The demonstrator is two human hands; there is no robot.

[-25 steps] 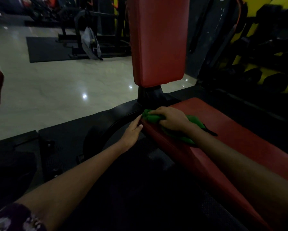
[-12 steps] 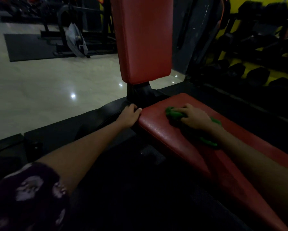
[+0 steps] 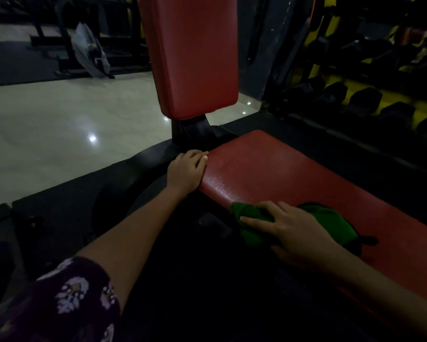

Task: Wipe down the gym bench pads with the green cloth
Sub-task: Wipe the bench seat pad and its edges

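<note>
A: Where is the bunched green cloth [image 3: 331, 223]?

B: On the near long edge of the flat red vinyl seat pad [image 3: 293, 174], spilling slightly over the side. The right hand [image 3: 296, 230] lies flat on top, fingers spread and fairly straight, pressing it down, not clutching it, probably so the whole palm drives the wipe.

A: And the other hand?

B: The left hand [image 3: 186, 169] rests on the seat pad's far-left corner, fingers together and bent over the edge, likely steadying the person while they lean in.

A: Beyond the seat pad?

B: The upright red vinyl back pad [image 3: 192, 58] rises just behind that corner on a black bracket [image 3: 190, 132]; dark dumbbells on a yellow rack [image 3: 355, 95] stand to the seat pad's right.

A: What differs from half a second ago?

B: The cloth has come from the far end, beside the left hand, back along the pad to its near edge. The left hand has held its corner.
</note>
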